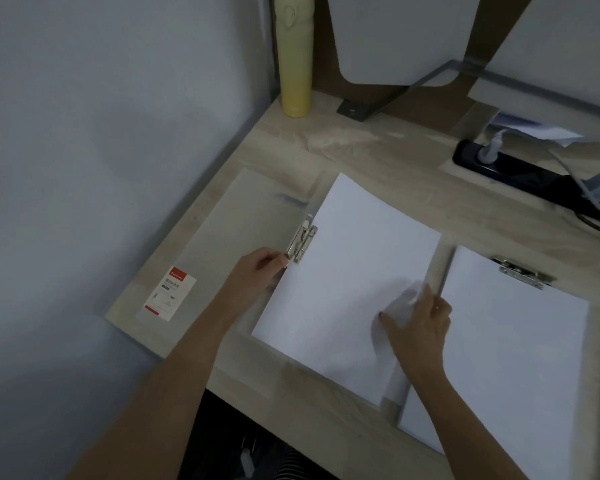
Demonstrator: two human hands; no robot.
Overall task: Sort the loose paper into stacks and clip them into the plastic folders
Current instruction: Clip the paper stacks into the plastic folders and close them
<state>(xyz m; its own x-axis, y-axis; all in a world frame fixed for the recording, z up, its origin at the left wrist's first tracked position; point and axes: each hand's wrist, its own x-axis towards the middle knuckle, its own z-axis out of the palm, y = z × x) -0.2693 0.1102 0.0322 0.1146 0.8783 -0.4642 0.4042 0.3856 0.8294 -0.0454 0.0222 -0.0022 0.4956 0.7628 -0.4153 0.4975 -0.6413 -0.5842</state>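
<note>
A clear plastic folder (pixel 243 230) lies open on the wooden desk, its cover spread to the left with a red and white label (pixel 170 297). A stack of white paper (pixel 347 271) rests on its right half, beside the metal clip (pixel 303 239). My left hand (pixel 260 271) pinches the lower end of that clip's lever. My right hand (pixel 418 323) lies flat on the stack near its right edge, fingers spread. To the right, a second stack of paper (pixel 510 348) sits under a shut metal clip (pixel 522 271) in another folder.
A tall yellow bottle (pixel 295 57) stands at the desk's back left corner. A black power strip (pixel 534 174) with a plug and cables lies at the back right. Grey metal brackets (pixel 378 98) and white panels rise behind. The desk's left edge runs diagonally beside a pale wall.
</note>
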